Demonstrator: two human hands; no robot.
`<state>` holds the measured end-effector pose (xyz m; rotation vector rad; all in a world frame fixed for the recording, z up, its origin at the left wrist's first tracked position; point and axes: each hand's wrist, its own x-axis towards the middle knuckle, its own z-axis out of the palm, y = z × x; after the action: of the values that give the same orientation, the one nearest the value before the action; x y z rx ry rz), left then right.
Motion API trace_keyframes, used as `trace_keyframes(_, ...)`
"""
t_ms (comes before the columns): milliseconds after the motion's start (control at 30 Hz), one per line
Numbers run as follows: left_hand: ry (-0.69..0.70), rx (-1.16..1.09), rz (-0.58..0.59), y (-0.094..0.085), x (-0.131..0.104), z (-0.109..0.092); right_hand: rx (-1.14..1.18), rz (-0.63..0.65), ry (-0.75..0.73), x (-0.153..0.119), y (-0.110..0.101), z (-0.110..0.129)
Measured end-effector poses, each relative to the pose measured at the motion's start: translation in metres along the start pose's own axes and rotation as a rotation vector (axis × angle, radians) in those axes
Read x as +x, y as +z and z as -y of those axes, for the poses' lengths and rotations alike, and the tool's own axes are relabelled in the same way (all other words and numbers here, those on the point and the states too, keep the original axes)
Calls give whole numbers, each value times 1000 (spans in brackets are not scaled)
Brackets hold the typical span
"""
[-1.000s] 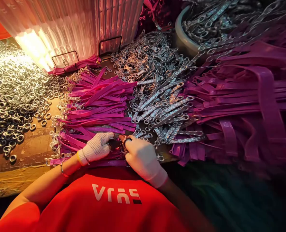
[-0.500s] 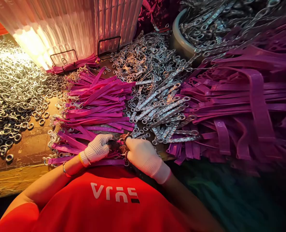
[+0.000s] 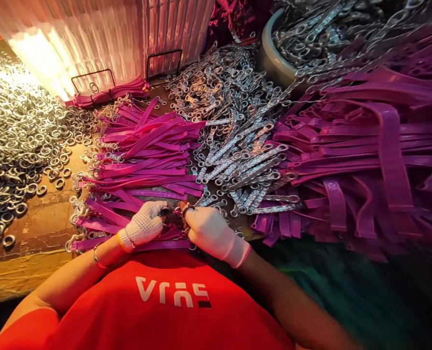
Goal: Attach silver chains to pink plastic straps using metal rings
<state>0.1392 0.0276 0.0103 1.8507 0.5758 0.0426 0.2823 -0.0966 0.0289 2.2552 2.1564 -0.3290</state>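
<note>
Pink straps (image 3: 148, 171) are lying under and just beyond the fingers, their left ends carrying short pale metal links. Closest in, the left hand (image 3: 146, 224) and right hand (image 3: 212, 232), both gloved, are facing each other with fingers curled narrow, seemingly pinching a small piece (image 3: 178, 211) between dark fingertips; pink and a metallic glint are showing there, but fingers are hiding its exact shape. Judging by their thin, bending look, the straps are probably weighing little and flexing easily, with glossy faces likely offering a slippery hold. The linked end is seeming the surer place to grip, close to the metal. Beyond and right of the fingers, silver chain pieces (image 3: 254, 165) are heaping up, while more straps (image 3: 347, 155) are sprawling farther right. Well left, loose rings (image 3: 26, 141) are spreading. Farthest beyond, a bucket (image 3: 274, 53) is holding more chain.
</note>
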Motion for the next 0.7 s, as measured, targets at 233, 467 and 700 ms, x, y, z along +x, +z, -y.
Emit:
trace_keyframes(233,51,53,69,2,5,6,-14,62,77,-12,-2,14)
trace_keyframes(467,-131,-350,12,-6,-1,-11,5,-149,145,-29,-19,-43)
trace_keyframes(700,-446,-1110,221,-10,-3,-20,-195,-161,84,3,0,-124)
